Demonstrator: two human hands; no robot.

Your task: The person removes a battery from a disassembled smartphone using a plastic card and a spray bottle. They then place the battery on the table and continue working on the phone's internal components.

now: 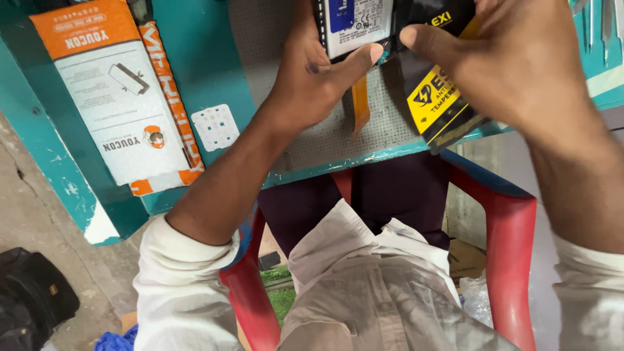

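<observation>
My left hand (312, 71) grips a flat phone part (356, 26) with a white and blue label, thumb pressed on its lower edge. An orange flex ribbon (361, 104) hangs from it over a grey perforated mat (325, 140). My right hand (520, 58) holds a black and yellow flat packet (437, 104) right beside the part, thumb on the packet's upper left corner. Both hands are above the teal table (208, 65).
An orange and white box (114, 91) lies on the table's left side, with a small white square card (216, 127) next to it. A red plastic chair (510, 247) is under me. A black bag (29, 296) sits on the floor at left.
</observation>
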